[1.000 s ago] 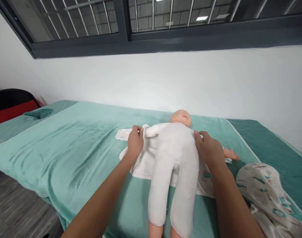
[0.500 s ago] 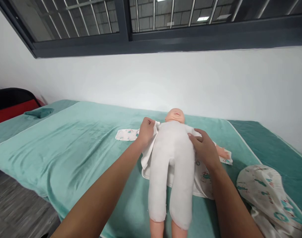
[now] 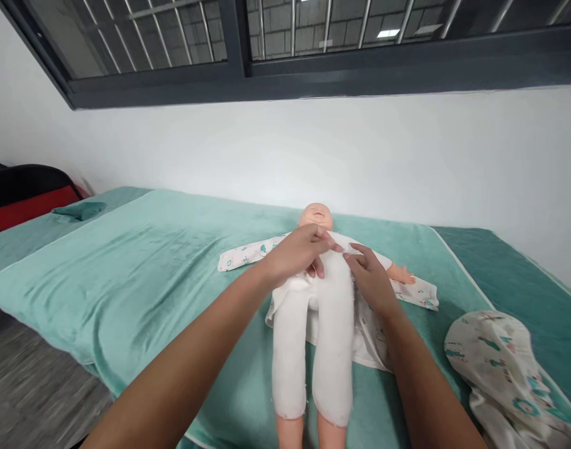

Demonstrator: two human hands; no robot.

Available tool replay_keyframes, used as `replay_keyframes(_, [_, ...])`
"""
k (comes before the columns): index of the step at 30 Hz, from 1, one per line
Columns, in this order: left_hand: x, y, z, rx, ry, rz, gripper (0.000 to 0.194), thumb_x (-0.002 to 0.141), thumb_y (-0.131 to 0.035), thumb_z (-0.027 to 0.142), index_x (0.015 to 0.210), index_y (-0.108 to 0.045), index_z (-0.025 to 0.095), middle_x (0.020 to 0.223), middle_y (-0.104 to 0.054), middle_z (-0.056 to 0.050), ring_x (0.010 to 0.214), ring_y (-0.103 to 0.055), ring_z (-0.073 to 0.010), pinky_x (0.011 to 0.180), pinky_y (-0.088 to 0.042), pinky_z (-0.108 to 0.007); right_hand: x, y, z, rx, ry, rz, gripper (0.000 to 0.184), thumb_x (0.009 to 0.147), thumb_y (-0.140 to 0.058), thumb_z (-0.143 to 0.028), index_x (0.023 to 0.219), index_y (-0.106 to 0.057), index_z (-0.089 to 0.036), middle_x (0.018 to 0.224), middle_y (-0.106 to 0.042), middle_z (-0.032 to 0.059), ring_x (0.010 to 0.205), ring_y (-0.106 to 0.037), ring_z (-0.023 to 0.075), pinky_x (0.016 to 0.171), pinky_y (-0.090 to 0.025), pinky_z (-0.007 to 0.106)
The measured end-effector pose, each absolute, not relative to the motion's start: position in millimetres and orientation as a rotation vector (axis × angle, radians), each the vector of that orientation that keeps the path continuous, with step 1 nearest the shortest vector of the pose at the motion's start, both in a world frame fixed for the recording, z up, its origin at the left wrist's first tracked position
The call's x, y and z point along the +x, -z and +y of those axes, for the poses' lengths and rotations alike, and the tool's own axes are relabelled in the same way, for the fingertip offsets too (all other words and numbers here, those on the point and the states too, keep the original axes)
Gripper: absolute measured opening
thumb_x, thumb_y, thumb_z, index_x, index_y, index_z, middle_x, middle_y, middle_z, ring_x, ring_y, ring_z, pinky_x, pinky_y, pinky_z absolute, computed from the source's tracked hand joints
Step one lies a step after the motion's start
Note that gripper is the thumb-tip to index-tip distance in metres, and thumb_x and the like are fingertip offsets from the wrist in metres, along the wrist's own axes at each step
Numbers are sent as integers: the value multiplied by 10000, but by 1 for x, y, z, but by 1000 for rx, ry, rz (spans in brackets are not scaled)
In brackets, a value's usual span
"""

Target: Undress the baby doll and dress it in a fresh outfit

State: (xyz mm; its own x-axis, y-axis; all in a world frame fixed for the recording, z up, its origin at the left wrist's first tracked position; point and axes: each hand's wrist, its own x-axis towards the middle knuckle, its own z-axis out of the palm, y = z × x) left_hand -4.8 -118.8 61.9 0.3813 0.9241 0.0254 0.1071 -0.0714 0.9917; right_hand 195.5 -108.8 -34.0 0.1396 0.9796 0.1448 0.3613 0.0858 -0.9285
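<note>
A baby doll [image 3: 332, 299] with a white cloth body lies on its back, head toward the wall. Beneath it, a white baby shirt [image 3: 369, 337] with a green print is spread open, its sleeves stretched to both sides. My left hand [image 3: 306, 249] reaches across the doll's chest, fingers bent and apart. Close beside it, my right hand [image 3: 370, 274] grips the doll's side at the chest between thumb and fingers. The doll's bare hand [image 3: 401, 273] rests by the right sleeve [image 3: 419, 292]. Its other arm is not visible.
A green plush cover [image 3: 140, 262] lies over the bed. Another printed white garment [image 3: 500, 355] is bunched at the right. A black and red item [image 3: 27, 196] stands at the far left. Behind the bed are a white wall [image 3: 266, 156] and a barred window [image 3: 285, 37].
My left hand has left the shirt's left edge and moved right over the doll's chest. The doll has shifted slightly left, and more of its hand shows at the right.
</note>
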Motion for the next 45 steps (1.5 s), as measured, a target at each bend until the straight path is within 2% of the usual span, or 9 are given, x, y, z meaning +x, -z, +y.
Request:
replay_keyframes(3, [-16, -60, -130, 1550, -992, 971, 191, 917, -590, 378, 873, -599, 192, 989, -725, -71, 617, -643, -143, 553, -457, -268, 195, 33, -109, -1467, -799, -1392, 614, 846, -578, -579, 1334, -547, -208, 934, -735, 44, 881, -652, 229, 824, -481, 374])
replay_keyframes(7, [-27, -24, -133, 1766, -1288, 1455, 120, 911, -566, 265, 812, -616, 218, 815, -674, -32, 752, -609, -186, 669, -437, -303, 195, 31, -110, -1540, -770, -1399, 569, 873, -551, -549, 1339, -560, -223, 964, -749, 51, 909, -663, 243, 883, -469, 399])
replay_keyframes(18, [-46, 35, -222, 1847, -1099, 1477, 232, 976, -484, 379, 831, -625, 265, 788, -653, -13, 715, -589, -187, 660, -449, -321, 192, 26, -114, -1627, -765, -1409, 558, 897, -510, -514, 1379, -557, -236, 1092, -748, 98, 946, -681, 274, 918, -473, 432])
replay_keyframes(21, [-76, 54, -188, 1989, -1199, 1816, 240, 948, -496, 297, 1122, -644, 222, 1148, -689, -102, 1069, -631, -269, 883, -494, -382, 191, 25, -114, -1628, -775, -1398, 556, 901, -508, -509, 1384, -553, -236, 1126, -740, 104, 979, -676, 277, 944, -464, 438])
replay_keyframes(24, [-110, 72, -147, 2136, -920, 2242, 519, 925, -449, 189, 1443, -473, 165, 1518, -486, -164, 1408, -419, -362, 1110, -376, -528, 191, 26, -114, -1612, -800, -1368, 554, 893, -527, -519, 1372, -560, -243, 1156, -731, 101, 1003, -670, 274, 961, -456, 438])
replay_keyframes(32, [-167, 76, -81, 2193, -391, 2386, 600, 959, -224, 89, 1548, -338, 102, 1528, -505, -142, 1412, -460, -297, 1142, -379, -499, 188, 30, -113, -1460, -965, -1231, 629, 843, -612, -533, 1388, -512, -235, 1058, -747, 60, 924, -671, 237, 846, -506, 367])
replay_keyframes(37, [-178, 74, -63, 2085, -408, 2458, 536, 1007, -252, 190, 1511, -396, 80, 1464, -556, -197, 1315, -562, -320, 1086, -436, -501, 188, 32, -112, -1423, -963, -1249, 630, 838, -620, -542, 1381, -513, -241, 1042, -743, 50, 941, -664, 232, 877, -494, 376])
replay_keyframes(42, [-175, 78, -79, 2110, -642, 2475, 566, 934, -309, 84, 1485, -439, 106, 1556, -457, -166, 1456, -400, -335, 1139, -394, -521, 192, 30, -113, -1515, -899, -1338, 588, 889, -539, -527, 1397, -511, -234, 1114, -728, 82, 960, -657, 251, 910, -474, 418])
replay_keyframes(45, [-160, 81, -113, 2261, -881, 2317, 583, 853, -345, 20, 1399, -523, 123, 1499, -514, -158, 1458, -388, -308, 1174, -361, -490, 194, 29, -113, -1577, -849, -1392, 558, 915, -487, -500, 1408, -513, -240, 1102, -726, 83, 944, -651, 260, 932, -462, 447])
